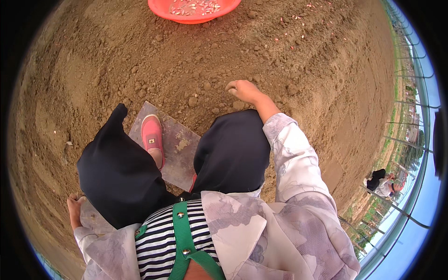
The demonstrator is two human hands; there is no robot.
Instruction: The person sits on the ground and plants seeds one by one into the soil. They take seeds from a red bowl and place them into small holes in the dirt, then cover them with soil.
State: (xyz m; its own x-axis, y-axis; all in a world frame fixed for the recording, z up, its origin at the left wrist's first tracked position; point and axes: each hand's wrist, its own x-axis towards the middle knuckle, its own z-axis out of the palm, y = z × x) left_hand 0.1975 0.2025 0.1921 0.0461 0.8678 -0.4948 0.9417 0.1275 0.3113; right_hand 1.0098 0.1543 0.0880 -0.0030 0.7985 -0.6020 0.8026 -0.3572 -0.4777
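Over loose brown soil (175, 70), just beyond my knee, my right hand (243, 91) is held with its fingers curled; whether something is in them cannot be told. My left hand (74, 205) is low at the left, beside the corner of a flat grey board (96, 218), and appears to grip its edge. The board runs beneath my legs, and my pink shoe (152, 131) rests on its bare far part. A red plastic basin (194, 19) with many garlic cloves (196, 7) inside stands on the soil at the top.
Scattered cloves (302, 36) lie on the soil at the upper right. Small clods surround the board. A metal-framed structure (416, 105) curves along the right rim, with green plants beneath it. Another person (383, 183) sits or crouches at the far right.
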